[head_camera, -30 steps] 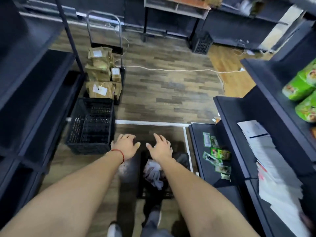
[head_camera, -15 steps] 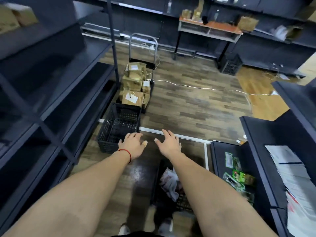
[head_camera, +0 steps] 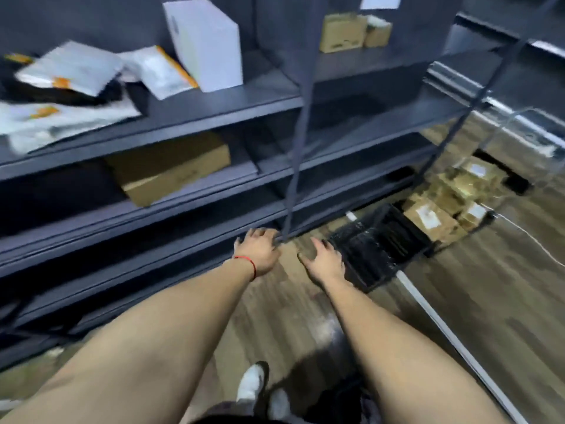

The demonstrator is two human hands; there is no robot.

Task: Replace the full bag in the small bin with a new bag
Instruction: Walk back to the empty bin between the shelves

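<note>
The view has swung to the left: a second ago the small bin with its full bag was on the floor just below the hands, and now it is not in view at all. In its place a dark shelf unit fills most of the picture, with a white box, some mailers and a cardboard box on its shelves. The left hand and the right hand are both stretched forward over the floor, fingers spread and holding nothing. The black crate now lies to the right of the hands, with parcels behind it. I think the person is turning away from the bin, perhaps to look for a new bag on the shelves. The full bag is probably not yet removed.
</note>
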